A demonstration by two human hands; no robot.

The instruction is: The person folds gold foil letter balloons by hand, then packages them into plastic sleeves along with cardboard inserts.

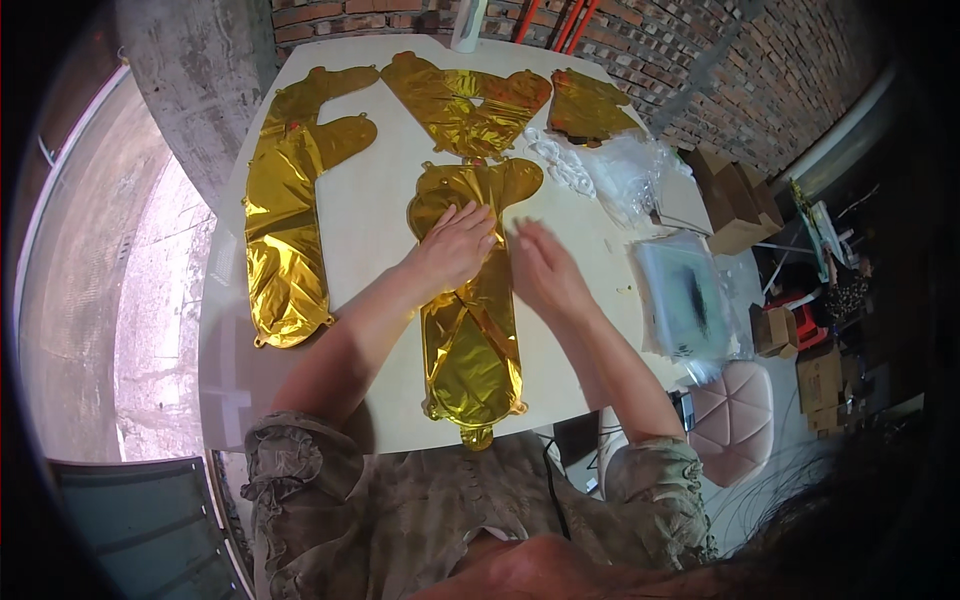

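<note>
A flat gold foil balloon point(468, 300) lies lengthwise at the near edge of the pale bench point(370, 210). The left hand point(455, 245) presses on its upper part, fingers spread flat, gripping nothing. The right hand point(545, 272) (slightly blurred) rests open at the balloon's right edge. Another gold foil balloon point(285, 220) lies well left; clear plastic bags point(625, 170) sit right.

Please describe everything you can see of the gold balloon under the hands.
The gold balloon is a flat, uninflated foil shape, shiny and creased, lying lengthwise on the pale table. Its wide end points away from the person; a small tab at its near end hangs past the table edge. The left hand presses flat on its upper part, and the right hand touches its right edge.
</note>
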